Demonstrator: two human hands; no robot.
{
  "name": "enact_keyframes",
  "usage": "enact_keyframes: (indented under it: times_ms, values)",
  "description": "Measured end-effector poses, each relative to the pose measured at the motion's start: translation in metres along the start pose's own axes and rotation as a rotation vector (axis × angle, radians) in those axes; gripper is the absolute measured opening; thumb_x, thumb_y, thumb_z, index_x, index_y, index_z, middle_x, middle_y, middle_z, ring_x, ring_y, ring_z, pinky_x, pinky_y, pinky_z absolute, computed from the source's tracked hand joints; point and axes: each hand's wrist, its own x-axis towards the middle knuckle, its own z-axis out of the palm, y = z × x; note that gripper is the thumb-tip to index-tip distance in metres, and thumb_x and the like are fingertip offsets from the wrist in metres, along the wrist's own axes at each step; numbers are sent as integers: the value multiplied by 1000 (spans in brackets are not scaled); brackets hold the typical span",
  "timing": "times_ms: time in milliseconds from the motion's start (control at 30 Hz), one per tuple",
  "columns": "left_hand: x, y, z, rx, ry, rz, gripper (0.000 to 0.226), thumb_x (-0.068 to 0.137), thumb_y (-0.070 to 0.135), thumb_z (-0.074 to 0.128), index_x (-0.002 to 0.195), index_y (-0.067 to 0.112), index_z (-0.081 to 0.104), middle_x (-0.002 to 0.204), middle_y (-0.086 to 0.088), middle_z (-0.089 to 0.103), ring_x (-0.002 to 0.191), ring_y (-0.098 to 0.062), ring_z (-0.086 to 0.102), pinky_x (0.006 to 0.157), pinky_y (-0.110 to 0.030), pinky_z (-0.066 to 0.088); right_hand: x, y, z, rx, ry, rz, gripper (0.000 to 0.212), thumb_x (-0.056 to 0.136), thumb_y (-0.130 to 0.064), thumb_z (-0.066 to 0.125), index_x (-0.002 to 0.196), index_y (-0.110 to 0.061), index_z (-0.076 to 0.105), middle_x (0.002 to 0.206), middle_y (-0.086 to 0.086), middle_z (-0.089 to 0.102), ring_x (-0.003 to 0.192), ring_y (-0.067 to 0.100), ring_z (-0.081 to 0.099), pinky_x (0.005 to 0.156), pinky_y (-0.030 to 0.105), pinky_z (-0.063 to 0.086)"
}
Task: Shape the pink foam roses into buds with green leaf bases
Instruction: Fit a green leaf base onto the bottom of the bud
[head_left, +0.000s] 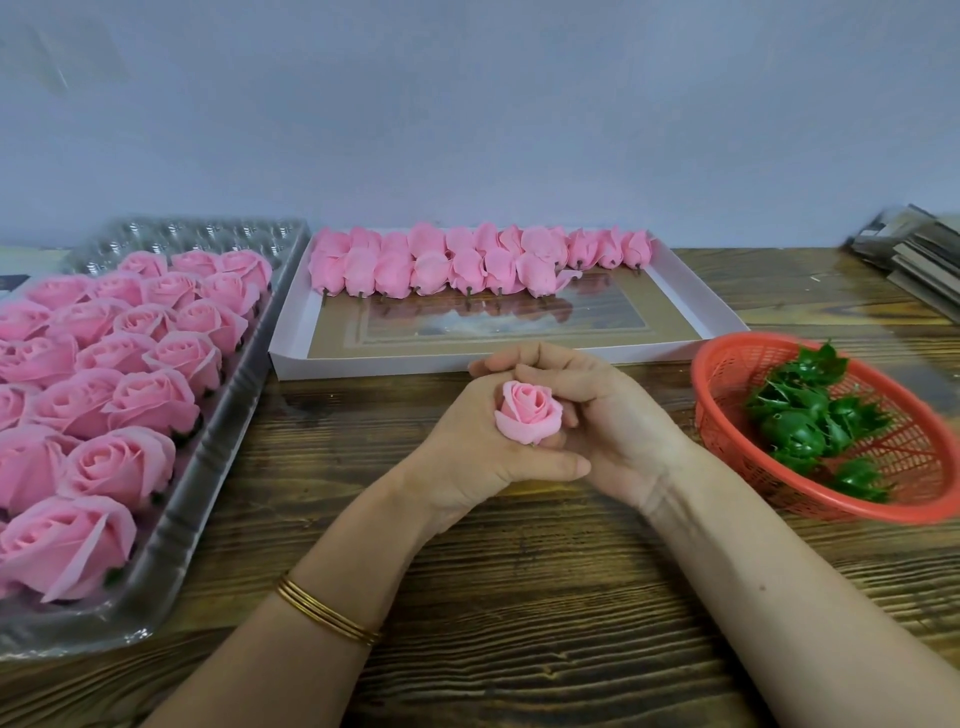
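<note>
Foam rose (530, 413), pink layered petals, cupped in your left hand (467, 447), fingers curled round it; your right hand (618, 421) pinches its side. Red mesh basket (727, 358), glossy green leaf bases (795, 431), right of fingers. Grainy wooden table (519, 597) beneath.

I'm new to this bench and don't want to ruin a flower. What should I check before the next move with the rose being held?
1. Rose held by left hand and right hand: ok.
2. Petals gathered tight as a bud: cannot tell, the hands cover its sides.
3. Green base fitted under it: cannot tell, underside hidden.
4. Leaf bases ready in red basket: ok, several.
5. Room in white box in front of finished buds: ok.
</note>
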Motion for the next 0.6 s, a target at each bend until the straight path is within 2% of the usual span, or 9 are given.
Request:
enact_keyframes:
  times_ms: [67,133,233,300,367,433,533,600]
  values:
    - [0,0,-1,-8,-17,12,38,65,-12,75,57,23,64,51,11,50,51,-4,48,56,-18,45,-1,-1,1,12,26,-9,16,76,-13,61,86,-6,72,107,19,66,85,22,66,71,32,57]
    - [0,-1,-3,-28,-3,15,40,67,-19,74,69,20,63,52,10,52,50,-2,48,53,-16,44,-1,-3,0,37,62,-36,14,78,-16,61,82,-8,71,104,20,64,80,21,66,67,32,57]
    - [0,-1,-4,-38,8,9,33,67,-17,74,81,9,58,53,10,54,48,-2,47,49,-15,42,-3,-9,-1,76,65,-132,9,79,-17,63,79,-10,70,101,12,66,91,20,63,78,30,55]
    - [-1,0,-4,-52,-1,-11,32,67,-13,75,77,13,60,51,9,50,46,-4,45,48,-17,41,-5,-11,-1,32,23,-179,5,78,-14,67,77,-11,71,106,10,66,99,17,62,86,29,51]
    - [0,0,-3,-46,-2,-14,41,69,-15,74,62,23,60,49,9,48,46,-4,44,49,-17,40,-8,-11,1,-80,-17,-189,10,74,-13,65,74,-15,75,109,7,68,101,13,63,87,29,50]
    - [1,1,-2,-59,14,-8,41,67,-14,74,57,23,58,52,7,49,50,-6,48,51,-17,42,-11,-7,4,-178,-47,-180,11,71,-9,67,73,-17,75,108,2,69,96,13,66,79,29,54]
    - [1,3,-1,-89,32,1,31,61,-10,73,62,16,57,60,0,52,60,-11,54,56,-21,48,-12,-3,6,-247,-45,-164,11,68,-5,70,74,-13,73,104,1,69,89,15,66,64,31,57]
    - [1,3,0,-103,30,5,32,61,-12,71,62,16,56,59,3,53,58,-8,55,54,-18,47,-12,-3,6,-250,-44,-161,12,67,-3,71,77,-11,71,105,1,69,88,14,66,62,29,56]
